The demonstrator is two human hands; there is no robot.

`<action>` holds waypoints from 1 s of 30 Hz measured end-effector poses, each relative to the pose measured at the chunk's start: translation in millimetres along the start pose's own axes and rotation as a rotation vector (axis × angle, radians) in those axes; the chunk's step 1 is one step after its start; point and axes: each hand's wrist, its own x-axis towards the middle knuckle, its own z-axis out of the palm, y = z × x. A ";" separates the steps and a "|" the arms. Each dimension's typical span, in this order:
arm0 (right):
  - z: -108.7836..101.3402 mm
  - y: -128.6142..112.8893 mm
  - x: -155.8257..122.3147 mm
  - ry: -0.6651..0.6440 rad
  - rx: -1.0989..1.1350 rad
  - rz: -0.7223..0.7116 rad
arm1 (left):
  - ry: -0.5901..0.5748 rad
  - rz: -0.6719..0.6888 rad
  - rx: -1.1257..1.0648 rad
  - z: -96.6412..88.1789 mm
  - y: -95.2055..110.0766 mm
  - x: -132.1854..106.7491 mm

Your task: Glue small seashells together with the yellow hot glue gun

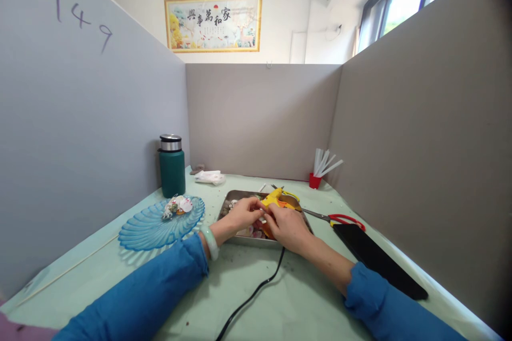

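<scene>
Both hands meet over a metal tray that holds shells and other small pieces. My left hand has thumb and fingertips pressed together at a tiny item too small to name. Close against it, my right hand is closed the same way, its fingertips at the left ones. A yellow glue gun rests on the tray just beyond the fingers, partly covered by my right hand. On the left, a blue scalloped glass plate carries a small cluster of shells.
A green flask stands behind the plate. Red-handled scissors and a black flat object lie at right. White glue sticks stand in a red cup. A black cord runs toward me. Grey partitions enclose the table.
</scene>
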 end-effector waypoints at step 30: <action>-5.2 -2.6 -0.4 -0.009 -0.008 0.005 | 0.024 -0.005 -0.097 1.0 4.2 -1.4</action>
